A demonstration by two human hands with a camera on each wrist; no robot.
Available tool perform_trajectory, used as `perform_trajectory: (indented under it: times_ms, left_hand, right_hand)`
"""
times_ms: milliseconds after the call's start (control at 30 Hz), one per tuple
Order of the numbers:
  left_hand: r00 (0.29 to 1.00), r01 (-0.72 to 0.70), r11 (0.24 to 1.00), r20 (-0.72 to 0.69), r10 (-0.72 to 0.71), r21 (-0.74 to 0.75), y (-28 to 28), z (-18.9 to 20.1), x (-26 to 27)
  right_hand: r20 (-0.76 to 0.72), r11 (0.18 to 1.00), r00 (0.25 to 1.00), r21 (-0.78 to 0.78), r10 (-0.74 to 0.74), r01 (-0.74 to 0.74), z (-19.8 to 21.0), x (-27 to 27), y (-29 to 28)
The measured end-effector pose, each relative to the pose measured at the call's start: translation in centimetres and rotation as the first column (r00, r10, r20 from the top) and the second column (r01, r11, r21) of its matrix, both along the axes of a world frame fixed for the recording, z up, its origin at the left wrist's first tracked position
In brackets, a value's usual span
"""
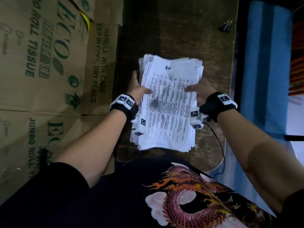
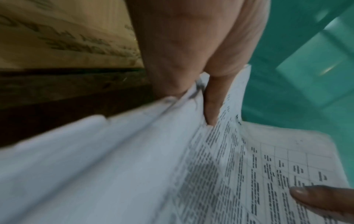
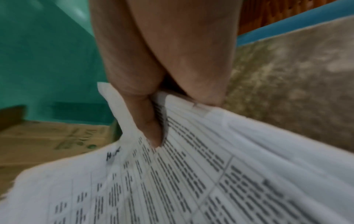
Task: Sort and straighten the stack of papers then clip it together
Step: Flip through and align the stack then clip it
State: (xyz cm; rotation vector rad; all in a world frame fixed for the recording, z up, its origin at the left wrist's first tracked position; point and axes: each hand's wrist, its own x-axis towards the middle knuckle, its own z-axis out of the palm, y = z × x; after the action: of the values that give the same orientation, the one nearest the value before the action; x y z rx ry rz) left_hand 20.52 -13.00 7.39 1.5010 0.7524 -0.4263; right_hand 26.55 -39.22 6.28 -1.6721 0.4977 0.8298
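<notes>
A thick, uneven stack of printed white papers (image 1: 169, 102) is held up over the dark wooden table (image 1: 181, 38), its sheets fanned out of line. My left hand (image 1: 139, 91) grips the stack's left edge, thumb on the top sheet. My right hand (image 1: 195, 89) grips the right edge the same way. In the left wrist view my thumb (image 2: 212, 106) presses on the papers (image 2: 114, 174), and the right thumb tip shows at the lower right. In the right wrist view my right thumb (image 3: 151, 130) pins the printed top sheet (image 3: 191, 181). A black binder clip (image 1: 226, 26) lies far off near the table's right edge.
Large cardboard boxes (image 1: 41, 71) with green print stand along the left side of the table. A blue surface (image 1: 266, 63) runs beyond the table's right edge. A black cable (image 1: 219, 142) trails from my right wrist.
</notes>
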Motion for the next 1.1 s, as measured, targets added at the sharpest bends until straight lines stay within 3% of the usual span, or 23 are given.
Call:
perform_trajectory:
  times_ms: [100,200,367,567,700,800,967,1100]
  left_hand:
    - [0.965,-0.074,0.996,0.256,0.058,0.055,0.1,3.9,1.4]
    - [0.874,-0.132,0.99,0.476,0.099,0.038,-0.6,9.3,2.4]
    - [0.697,-0.182,0.983,0.709,0.107,0.031,-0.9,13.2,2.1]
    - [0.737,-0.01,1.0,0.675,-0.013,0.03,1.2,11.8,1.8]
    - [0.703,0.099,0.993,0.711,-0.021,-0.069,3.1,12.1,2.7]
    - [0.743,0.148,0.988,0.664,-0.085,-0.039,3.3,12.6,3.2]
    - [0.702,0.198,0.978,0.705,-0.099,-0.06,4.0,12.7,3.6]
    - [0.776,0.142,0.99,0.621,-0.112,0.001,1.7,12.1,3.7]
  right_hand:
    - [0.313,1.0,0.949,-0.005,-0.027,0.03,7.7,-0.6,1.7]
    - [0.585,0.989,0.798,0.109,-0.145,0.1,12.7,-0.7,2.1]
    - [0.732,0.955,0.624,0.287,-0.274,0.083,16.7,-1.1,2.0]
    - [0.711,0.981,0.686,0.195,-0.152,0.014,15.8,-1.3,1.1]
    - [0.717,0.98,0.681,0.198,-0.149,0.006,15.7,-0.6,0.7]
    - [0.71,0.979,0.692,0.204,-0.131,-0.024,15.7,-0.1,1.4]
    - [0.756,0.979,0.642,0.199,-0.13,-0.037,15.8,0.6,0.9]
    - [0.695,0.977,0.714,0.202,-0.089,-0.074,15.2,0.2,3.1]
